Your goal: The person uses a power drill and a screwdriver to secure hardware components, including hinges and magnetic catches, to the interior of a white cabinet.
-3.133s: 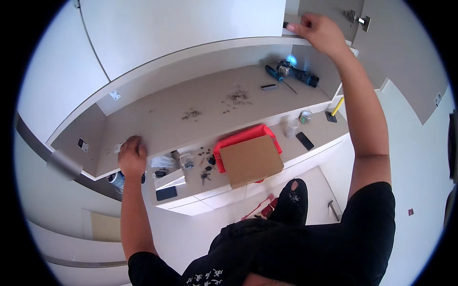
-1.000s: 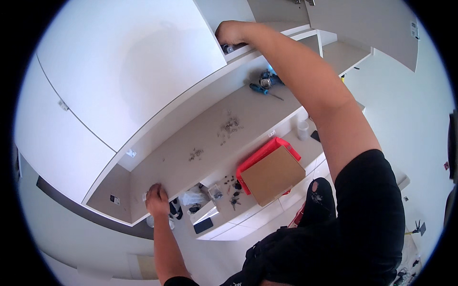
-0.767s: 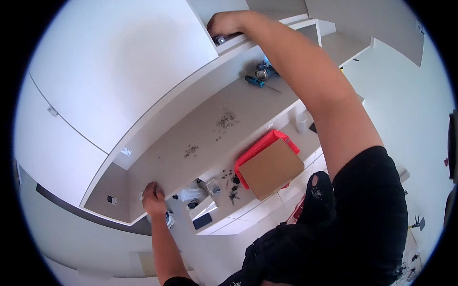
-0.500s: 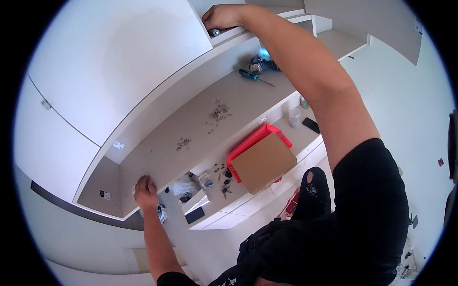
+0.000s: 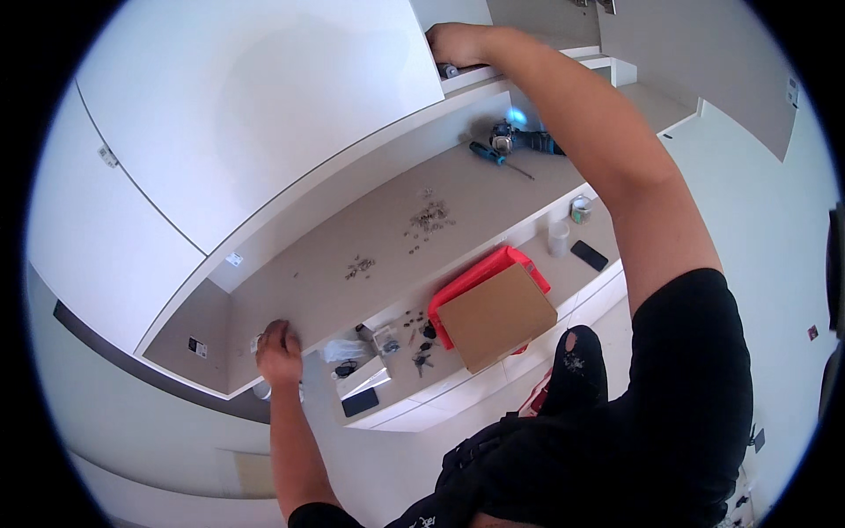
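My right hand (image 5: 459,44) reaches into the upper cabinet beside the edge of a white door (image 5: 264,106); that edge hides its fingertips. Just under this hand lies a small grey round-ended thing (image 5: 450,70), its kind unclear. Low at the left, my left hand (image 5: 278,352) is at the front edge of the open shelf (image 5: 317,238), fingers curled. What those fingers close on, if anything, I cannot make out. Small metal pieces (image 5: 429,216) lie scattered on the shelf in loose heaps. Farther right on it are a blue-handled screwdriver (image 5: 489,155) and a blue-and-black power tool (image 5: 528,141).
On the lower counter rest a brown cardboard box (image 5: 497,317) over a red bag (image 5: 466,280), a white cup (image 5: 559,238), a dark phone (image 5: 589,255), keys (image 5: 423,361) and a clear plastic bag (image 5: 339,350). A grey door panel (image 5: 704,70) hangs at upper right.
The whole view has shifted, so the cabinet and shelf appear farther right. Both hands keep nearly the same places against the cabinet; nothing visibly changes hold.
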Motion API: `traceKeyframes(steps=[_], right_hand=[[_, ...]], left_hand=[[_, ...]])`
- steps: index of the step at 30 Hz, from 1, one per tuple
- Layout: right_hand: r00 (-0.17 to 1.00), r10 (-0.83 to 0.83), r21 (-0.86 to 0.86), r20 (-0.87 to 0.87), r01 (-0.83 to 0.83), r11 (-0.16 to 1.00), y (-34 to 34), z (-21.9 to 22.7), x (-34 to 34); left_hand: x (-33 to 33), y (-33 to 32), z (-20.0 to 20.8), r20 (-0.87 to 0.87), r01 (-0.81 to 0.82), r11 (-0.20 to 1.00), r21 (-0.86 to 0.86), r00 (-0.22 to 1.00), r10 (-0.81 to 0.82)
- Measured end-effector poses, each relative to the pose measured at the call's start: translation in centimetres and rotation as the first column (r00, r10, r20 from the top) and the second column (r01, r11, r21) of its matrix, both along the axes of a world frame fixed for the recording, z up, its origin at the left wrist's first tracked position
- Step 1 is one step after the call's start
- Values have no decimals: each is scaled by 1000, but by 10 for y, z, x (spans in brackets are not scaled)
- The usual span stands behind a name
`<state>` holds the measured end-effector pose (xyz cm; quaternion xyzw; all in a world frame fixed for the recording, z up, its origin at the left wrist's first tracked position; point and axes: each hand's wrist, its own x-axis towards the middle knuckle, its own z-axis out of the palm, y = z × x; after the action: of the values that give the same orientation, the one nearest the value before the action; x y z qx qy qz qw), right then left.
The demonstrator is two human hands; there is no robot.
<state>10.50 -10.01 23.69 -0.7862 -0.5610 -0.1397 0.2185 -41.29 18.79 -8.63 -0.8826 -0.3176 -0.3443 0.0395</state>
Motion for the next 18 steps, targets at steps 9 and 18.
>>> traceKeyframes(steps=[9,18], right_hand=[[992,118,46,-46,-115,992,4,-8,2],[993,13,254,-116,17,967,-19,-10,-4]], left_hand=[[-2,6,-6,-30,-62,998,-10,998,62],[0,8,-2,-17,-29,999,23,999,30]])
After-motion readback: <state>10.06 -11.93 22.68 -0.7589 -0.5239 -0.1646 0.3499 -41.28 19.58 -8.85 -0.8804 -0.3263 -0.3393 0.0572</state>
